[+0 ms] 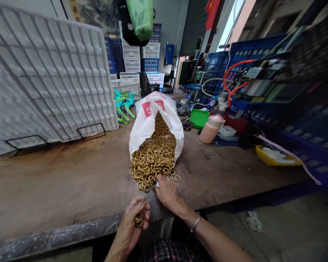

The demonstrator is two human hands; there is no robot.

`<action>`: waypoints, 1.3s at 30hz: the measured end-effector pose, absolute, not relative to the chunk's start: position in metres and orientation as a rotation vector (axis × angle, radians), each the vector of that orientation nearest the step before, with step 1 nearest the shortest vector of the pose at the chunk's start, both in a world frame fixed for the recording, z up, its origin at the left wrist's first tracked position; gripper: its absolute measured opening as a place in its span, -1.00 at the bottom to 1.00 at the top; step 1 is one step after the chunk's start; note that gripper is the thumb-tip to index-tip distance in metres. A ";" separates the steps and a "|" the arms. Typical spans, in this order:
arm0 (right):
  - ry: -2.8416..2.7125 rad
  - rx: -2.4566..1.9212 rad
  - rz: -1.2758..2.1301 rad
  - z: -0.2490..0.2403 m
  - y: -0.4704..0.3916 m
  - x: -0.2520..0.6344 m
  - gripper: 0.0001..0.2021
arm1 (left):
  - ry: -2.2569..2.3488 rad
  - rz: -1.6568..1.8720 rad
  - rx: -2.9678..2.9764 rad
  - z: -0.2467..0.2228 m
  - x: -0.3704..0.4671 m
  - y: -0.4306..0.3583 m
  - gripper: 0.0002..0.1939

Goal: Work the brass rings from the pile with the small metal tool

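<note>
A white plastic bag [143, 125] with red print lies on its side on the table, its mouth toward me. From it spills a heap of brass-coloured rings [153, 156]. My left hand [135, 218] is just past the table's front edge, its fingers curled around several rings [139, 219]. At the front of the heap, my right hand [166, 191] touches the rings with bent fingers. A small black-and-white piece [155, 183] shows at its fingertips; whether it is worn or held is unclear. What those fingers pinch is hidden. Two loose rings [177, 178] lie beside the heap.
White ribbed plastic trays [71, 72] stand upright in wire holders at the left. To the right are a pink bottle [211, 129], a green tray [199, 118], a yellow tray [276, 156] and a machine with orange tubes [257, 83]. Turquoise-and-green hangers [123, 103] sit behind.
</note>
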State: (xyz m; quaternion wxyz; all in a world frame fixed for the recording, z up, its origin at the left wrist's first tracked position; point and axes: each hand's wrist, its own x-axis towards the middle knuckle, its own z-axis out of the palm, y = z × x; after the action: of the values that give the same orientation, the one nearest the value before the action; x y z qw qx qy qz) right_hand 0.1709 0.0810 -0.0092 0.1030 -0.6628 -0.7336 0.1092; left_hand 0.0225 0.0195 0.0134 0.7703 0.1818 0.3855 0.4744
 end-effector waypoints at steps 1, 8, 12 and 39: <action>-2.167 -1.954 0.322 -0.010 0.082 0.172 -0.79 | 0.825 1.021 0.360 0.011 0.022 0.020 -0.71; -2.151 -1.971 0.330 -0.011 0.087 0.177 -0.82 | 0.785 1.056 0.143 0.004 0.015 0.021 -0.81; -2.005 -1.903 0.474 -0.009 0.085 0.181 -0.88 | 0.754 1.062 0.037 0.008 0.016 0.026 -0.87; -1.704 -1.378 1.140 0.020 0.059 0.146 -0.80 | 1.252 1.209 0.803 0.007 0.025 0.026 -0.68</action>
State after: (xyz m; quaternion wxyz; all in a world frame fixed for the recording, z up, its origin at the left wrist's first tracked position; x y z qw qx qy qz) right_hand 0.1464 0.0594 0.0203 0.3295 -0.5266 -0.6514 0.4356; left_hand 0.0249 0.0260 0.0068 0.5748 0.3428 0.5344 0.5163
